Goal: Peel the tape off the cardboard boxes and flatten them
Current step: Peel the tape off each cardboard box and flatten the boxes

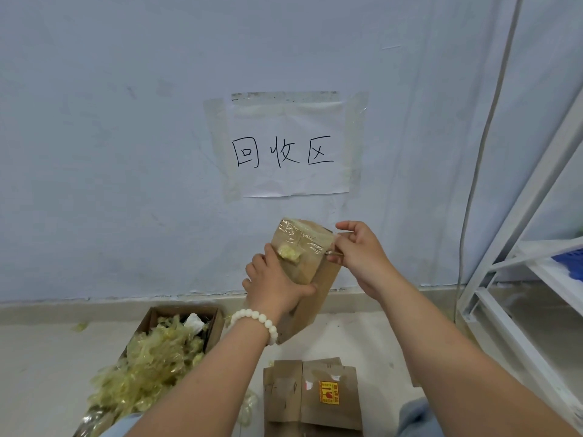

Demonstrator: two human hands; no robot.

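I see a brown cardboard box (307, 266) wrapped in glossy yellowish tape (304, 236). Near left, tape scraps (151, 361) are pale yellow-green. The near flattened cardboard (284, 392) bears a yellow-and-red label (329, 392). The bracelet (259, 321) is white, the far wall (94, 121) pale blue.

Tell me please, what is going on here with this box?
A person is stripping tape from a small cardboard box held up before the wall. The left hand grips the box from below, with a yellowish tape wad by its thumb. The right hand pinches the clear tape at the box's right edge. On the floor, an open carton holds a heap of peeled tape, and flattened cardboard lies beside it.
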